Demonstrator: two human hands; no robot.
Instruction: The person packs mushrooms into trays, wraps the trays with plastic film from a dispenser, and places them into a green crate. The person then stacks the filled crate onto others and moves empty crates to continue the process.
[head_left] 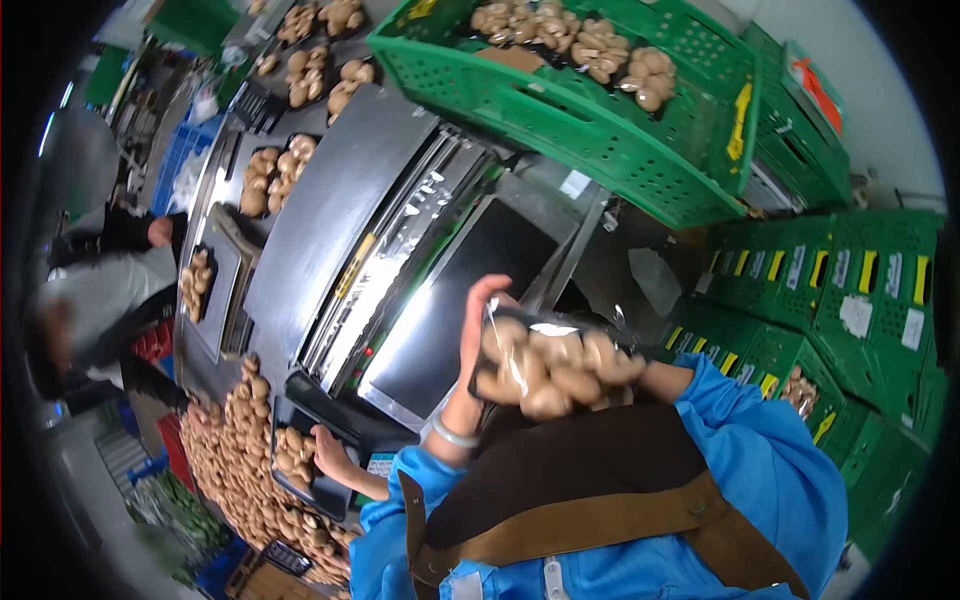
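A film-wrapped pack of mushrooms is held up in front of my chest, light glinting off its clear wrap. My left hand grips its left side, fingers curled at the top edge, with a band on the wrist. At the pack's right end is my right hand, mostly hidden behind the mushrooms, with its fingers out of sight. Beyond the pack lies the wrapping machine's dark plate, beside a bright strip of film.
A green crate with wrapped packs stands ahead; green crates are stacked right. Left, another person's hand reaches to a black tray by a mushroom heap. Across stands a co-worker near a scale.
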